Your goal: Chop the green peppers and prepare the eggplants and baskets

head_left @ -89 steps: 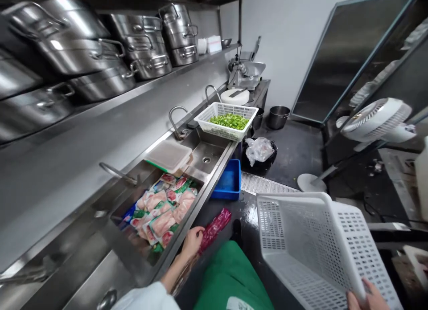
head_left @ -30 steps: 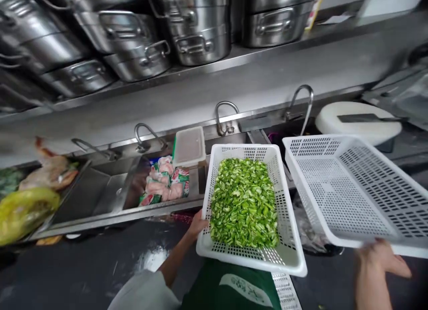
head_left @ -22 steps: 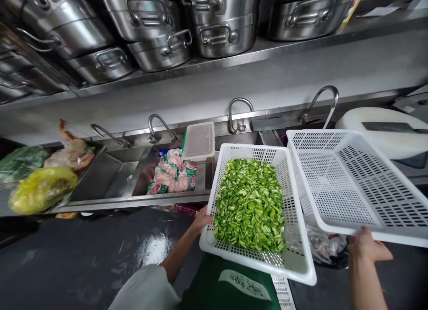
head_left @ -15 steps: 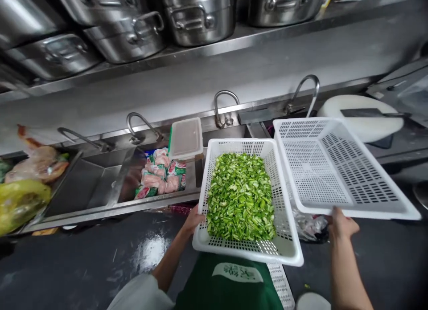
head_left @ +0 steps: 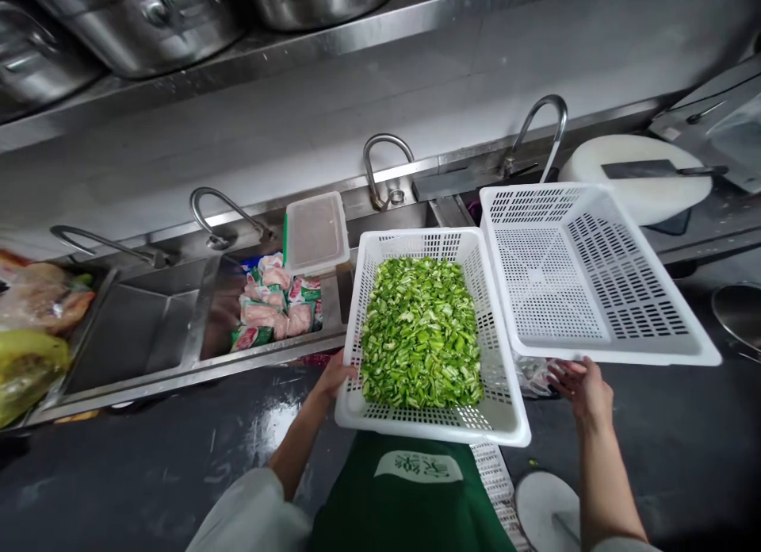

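My left hand (head_left: 336, 375) grips the left side of a white plastic basket (head_left: 431, 431) near its front corner. Chopped green peppers (head_left: 422, 334) lie heaped inside it. The basket sits close against my green apron (head_left: 416, 488). To its right is a second white basket (head_left: 550, 286), tilted, with nothing in it. Just below that basket's front rim is my right hand (head_left: 590, 397), palm partly turned up and fingers apart, pointing left. Its thumb is at the rim; whether it touches I cannot tell. Behind those fingers a clear plastic bag (head_left: 533, 375) is partly hidden.
Packaged pink meat (head_left: 277, 306) fills one sink compartment, beside a lidded container (head_left: 317, 233). Curved taps (head_left: 384, 143) line the wall. On the right, a knife (head_left: 645, 169) rests on a round cutting board (head_left: 630, 199). A round white lid-like object (head_left: 544, 504) is low at right.
My right hand has turned from a hold on the second basket's front rim to fingers spread beneath it. That basket has shifted slightly left in view. The camera view has tilted down.
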Available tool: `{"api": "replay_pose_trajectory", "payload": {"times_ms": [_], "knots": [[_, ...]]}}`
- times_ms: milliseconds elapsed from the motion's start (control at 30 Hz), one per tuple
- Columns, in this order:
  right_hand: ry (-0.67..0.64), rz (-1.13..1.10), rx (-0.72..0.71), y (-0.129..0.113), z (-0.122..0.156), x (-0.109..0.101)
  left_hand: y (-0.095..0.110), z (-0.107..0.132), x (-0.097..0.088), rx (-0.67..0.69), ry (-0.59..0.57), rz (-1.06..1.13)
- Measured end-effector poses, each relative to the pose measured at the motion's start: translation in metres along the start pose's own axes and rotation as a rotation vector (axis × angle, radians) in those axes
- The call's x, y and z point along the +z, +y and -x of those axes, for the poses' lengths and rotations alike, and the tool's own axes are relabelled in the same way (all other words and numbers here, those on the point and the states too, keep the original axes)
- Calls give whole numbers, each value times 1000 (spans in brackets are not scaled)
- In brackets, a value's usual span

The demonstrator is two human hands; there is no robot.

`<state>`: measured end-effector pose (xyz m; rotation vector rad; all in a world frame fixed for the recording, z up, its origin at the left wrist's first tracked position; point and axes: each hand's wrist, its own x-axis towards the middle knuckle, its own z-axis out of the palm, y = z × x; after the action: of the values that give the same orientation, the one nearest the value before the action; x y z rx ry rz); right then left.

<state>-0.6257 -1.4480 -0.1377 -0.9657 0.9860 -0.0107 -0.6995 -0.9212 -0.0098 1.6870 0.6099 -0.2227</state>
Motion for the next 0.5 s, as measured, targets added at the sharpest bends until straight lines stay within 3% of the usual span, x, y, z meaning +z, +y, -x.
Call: {"api": "replay_pose_trajectory", "payload": {"times_ms": [100,200,267,333,400,500], "knots": [[-315,161,108,20,33,0,0,1,0,-5,-8,27],[-499,432,-89,30,55,23,4,4,3,-3,-26,56],[-472,647,-309,29,59,44,10,8,7,-2,-23,61],[-411,784,-429,26,59,61,19,12,10,4,-26,67],[-361,808,-451,25,59,67,32,17,9,31,-46,72],[-334,751,-449,35,69,59,55,32,-1,85,-78,29]]}}
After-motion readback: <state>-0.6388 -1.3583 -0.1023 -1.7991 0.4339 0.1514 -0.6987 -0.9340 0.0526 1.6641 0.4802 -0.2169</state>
